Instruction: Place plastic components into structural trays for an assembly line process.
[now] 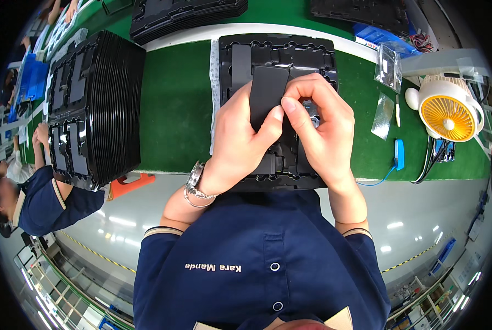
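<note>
A flat, dark grey rectangular panel (pixel 269 88) is held up over a black moulded plastic tray (pixel 322 47). My left hand (pixel 240 132) grips it from the left and below, with the thumb along its lower face. At the panel's right edge, the thumb and bent forefinger of my right hand (pixel 327 124) are pinched together against it. Whether a thin film or tab sits between those fingertips is too small to tell. Another grey panel (pixel 241 63) lies in a slot at the tray's left. My hands hide much of the tray's middle.
A tall stack of black trays (pixel 111 104) stands left on the green table (pixel 174 110); another tray stack (pixel 188 16) is behind. To the right are a white-and-yellow fan (pixel 448 118), clear plastic bags (pixel 388 66), and a blue corded clip (pixel 399 154). A co-worker (pixel 64 201) sits at left.
</note>
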The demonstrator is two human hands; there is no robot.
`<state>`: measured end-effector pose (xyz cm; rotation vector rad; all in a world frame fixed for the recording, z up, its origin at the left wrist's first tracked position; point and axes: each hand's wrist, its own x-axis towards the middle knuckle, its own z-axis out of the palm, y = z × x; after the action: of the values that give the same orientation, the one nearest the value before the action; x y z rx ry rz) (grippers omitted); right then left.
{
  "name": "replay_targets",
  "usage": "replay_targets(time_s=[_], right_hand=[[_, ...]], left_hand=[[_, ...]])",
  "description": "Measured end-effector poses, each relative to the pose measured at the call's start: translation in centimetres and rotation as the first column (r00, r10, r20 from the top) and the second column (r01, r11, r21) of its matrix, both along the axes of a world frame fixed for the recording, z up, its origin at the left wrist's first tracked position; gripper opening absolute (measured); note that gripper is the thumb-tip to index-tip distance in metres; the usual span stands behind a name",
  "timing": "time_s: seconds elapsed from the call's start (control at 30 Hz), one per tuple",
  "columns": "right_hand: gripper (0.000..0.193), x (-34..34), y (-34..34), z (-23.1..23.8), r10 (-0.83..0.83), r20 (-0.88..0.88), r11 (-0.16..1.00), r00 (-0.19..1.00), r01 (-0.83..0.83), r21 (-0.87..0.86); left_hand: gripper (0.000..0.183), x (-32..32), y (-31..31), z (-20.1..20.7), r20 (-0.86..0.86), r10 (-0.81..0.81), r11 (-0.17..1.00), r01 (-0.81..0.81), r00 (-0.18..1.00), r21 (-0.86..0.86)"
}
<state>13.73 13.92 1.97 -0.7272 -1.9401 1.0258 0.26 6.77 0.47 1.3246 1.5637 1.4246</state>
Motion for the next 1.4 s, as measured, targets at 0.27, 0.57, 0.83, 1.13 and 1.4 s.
replay_targets(time_s=[0.27,0.57,0.83,1.13,1.4], right_hand=[[0.012,0.2,-0.5,0.1,0.014,-0.244,0.818,0.970,-0.152,-0.555],[0.014,0.5,-0.2,0.3,0.044,-0.247,0.836,0.968,-0.171,-0.522],[0.019,0.9,2.6,-0.6,0.039,-0.042,0.976,0.998,-0.047,-0.212],[0.025,0.1,3.2,1.1,0.165,-0.001,0.951,0.986,-0.159,-0.264],[0.021,4.4,13.9,-3.2,-0.105,0.240,0.993,0.965,0.115,-0.031]], left_hand=[[0.023,0.6,-0.3,-0.4,0.250,-0.029,0.999,0.023,0.968,0.025],[0.022,0.9,-0.3,0.3,0.336,-0.049,0.998,0.061,0.941,-0.026],[0.036,-0.4,0.6,-0.6,0.837,0.063,0.576,0.705,-0.543,0.414],[0.048,-0.5,0.4,-0.7,0.529,-0.179,0.900,0.355,0.830,-0.253],[0.044,-5.2,2.0,-3.3,-0.826,-0.063,0.998,0.026,0.560,-0.058]])
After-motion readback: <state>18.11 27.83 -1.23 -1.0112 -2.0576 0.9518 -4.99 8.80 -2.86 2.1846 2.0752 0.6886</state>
